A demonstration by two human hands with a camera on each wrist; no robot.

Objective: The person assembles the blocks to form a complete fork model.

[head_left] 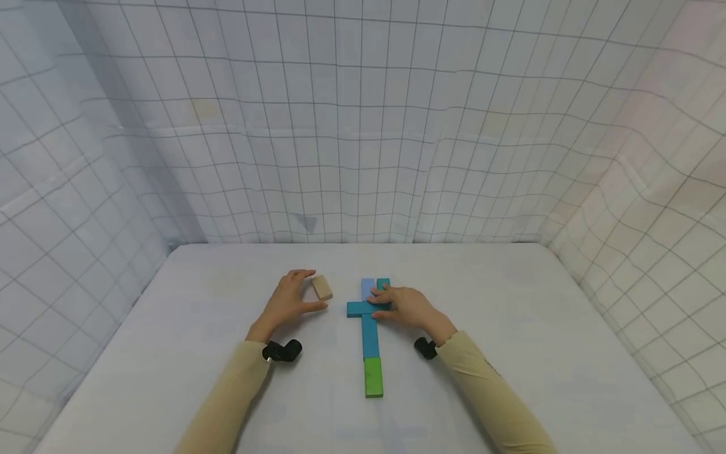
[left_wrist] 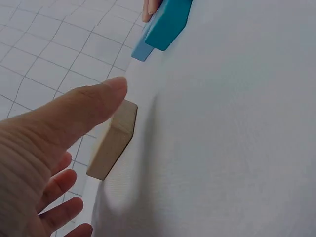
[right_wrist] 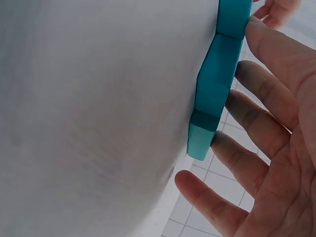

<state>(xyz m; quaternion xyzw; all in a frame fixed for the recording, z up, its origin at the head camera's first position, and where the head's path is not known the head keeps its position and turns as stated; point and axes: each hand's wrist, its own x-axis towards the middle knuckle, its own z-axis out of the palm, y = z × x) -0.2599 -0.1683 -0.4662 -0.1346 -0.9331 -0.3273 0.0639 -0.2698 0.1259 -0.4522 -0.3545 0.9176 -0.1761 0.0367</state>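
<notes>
My left hand [head_left: 286,299] is spread beside a small plain wooden block [head_left: 322,287], thumb and fingers apart. In the left wrist view the thumb hovers by that block [left_wrist: 114,140]; contact is unclear. My right hand [head_left: 411,308] rests its fingertips on a blue block [head_left: 355,309] lying crosswise, partly hidden beneath it. Beyond that lie a light blue block [head_left: 368,287] and a teal block [head_left: 383,282], side by side. Toward me a blue block [head_left: 370,337] and a green block [head_left: 373,378] continue in line. The right wrist view shows fingertips along the blocks' upper edge.
A white table [head_left: 488,391] carries all the blocks. White sheeting with a dark grid [head_left: 363,139] stands behind the table's far edge and along both sides. A black device [head_left: 282,350] sits at the left wrist, another [head_left: 425,348] at the right.
</notes>
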